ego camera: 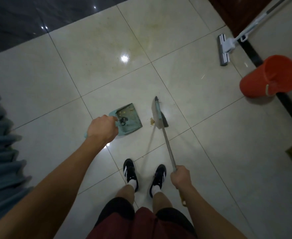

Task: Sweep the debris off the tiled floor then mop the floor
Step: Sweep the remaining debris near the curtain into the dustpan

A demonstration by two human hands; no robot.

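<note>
Over at 2 o'clock: orange bucket [269, 76] and mop [225, 49] parked by the wall.
Left hand [102, 127] fingers curled round the dustpan [128, 119], right hand [180, 176] wrapped on the broom [159, 114]; crumbs [152, 121] between, glossy tiled floor [90, 66] stained at 12.

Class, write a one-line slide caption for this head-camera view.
Left hand holds the dustpan while right hand sweeps debris with the broom.

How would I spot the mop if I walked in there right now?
Look to the far right of the tiled floor, where a dark door meets the wall. The mop leans there, its flat head on the tile, just beyond the orange bucket. Unlike the short broom by the dustpan, it has a long white handle.
</note>
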